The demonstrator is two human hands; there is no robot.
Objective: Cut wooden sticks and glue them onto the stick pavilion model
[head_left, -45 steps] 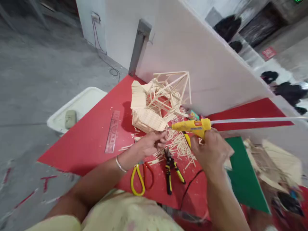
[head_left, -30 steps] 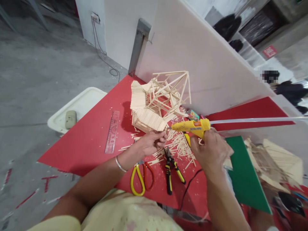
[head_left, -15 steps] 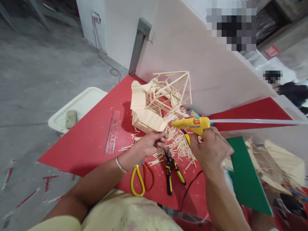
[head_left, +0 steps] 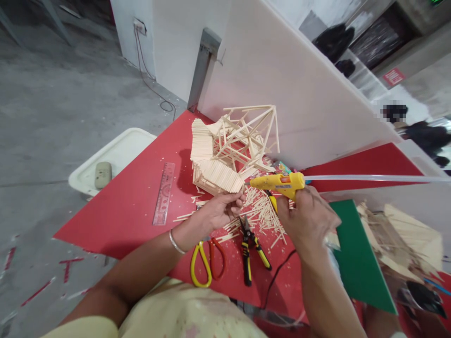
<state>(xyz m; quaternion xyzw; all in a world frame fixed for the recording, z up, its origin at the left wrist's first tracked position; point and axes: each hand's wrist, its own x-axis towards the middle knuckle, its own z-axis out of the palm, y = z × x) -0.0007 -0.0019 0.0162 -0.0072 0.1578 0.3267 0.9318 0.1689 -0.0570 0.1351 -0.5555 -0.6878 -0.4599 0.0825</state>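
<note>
My right hand [head_left: 308, 218] is wrapped round a yellow glue gun [head_left: 278, 183] with a long clear glue stick [head_left: 366, 178] sticking out of its back. The gun's nozzle points left, close to the edge of a model made of thin wooden sticks [head_left: 220, 176]. At that same near edge, my left hand [head_left: 227, 209] has its thumb and fingers pinched together; whatever is between them is too small to make out. The model has slatted panels and an open stick frame [head_left: 252, 136] rising at the back.
Loose sticks [head_left: 264, 213] lie scattered on the red tabletop [head_left: 130, 202]. Near me are black-and-yellow snips [head_left: 248, 249] and scissors with yellow and red handles [head_left: 200, 265]. A clear ruler [head_left: 164, 195] lies left, a green board [head_left: 364, 256] right. A white partition [head_left: 275, 84] stands behind.
The view has shifted very slightly. Both hands and the glue gun hold nearly the same position at the model's edge.
</note>
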